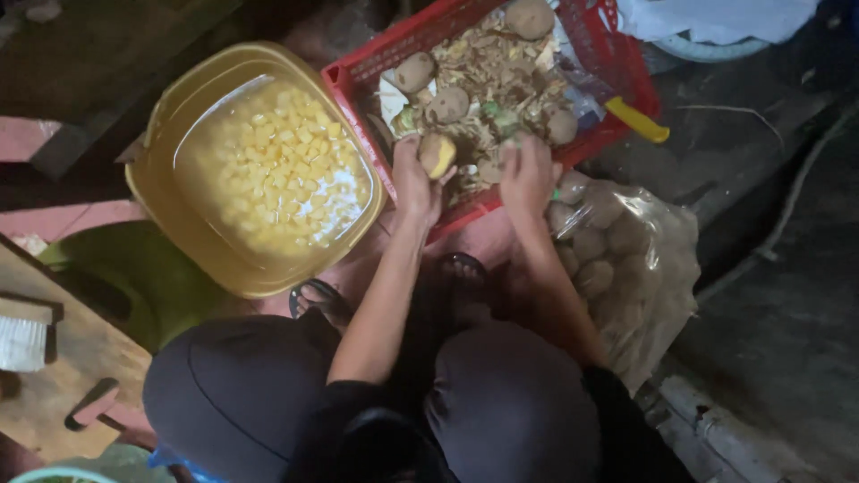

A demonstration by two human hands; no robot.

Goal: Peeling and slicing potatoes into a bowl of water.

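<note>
My left hand (414,179) gripped a half-peeled potato (438,154) at its fingertips, over the near edge of the red crate (358,107). Just to its right, my right hand (528,174) curled over the peelings (488,85); what it held I couldn't tell. The yellow tub (161,206) of diced potato sat left.

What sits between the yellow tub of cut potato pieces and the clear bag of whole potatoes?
In the head view, the red crate of peelings lies between the yellow tub and the clear bag, with both hands over its near edge.
</note>
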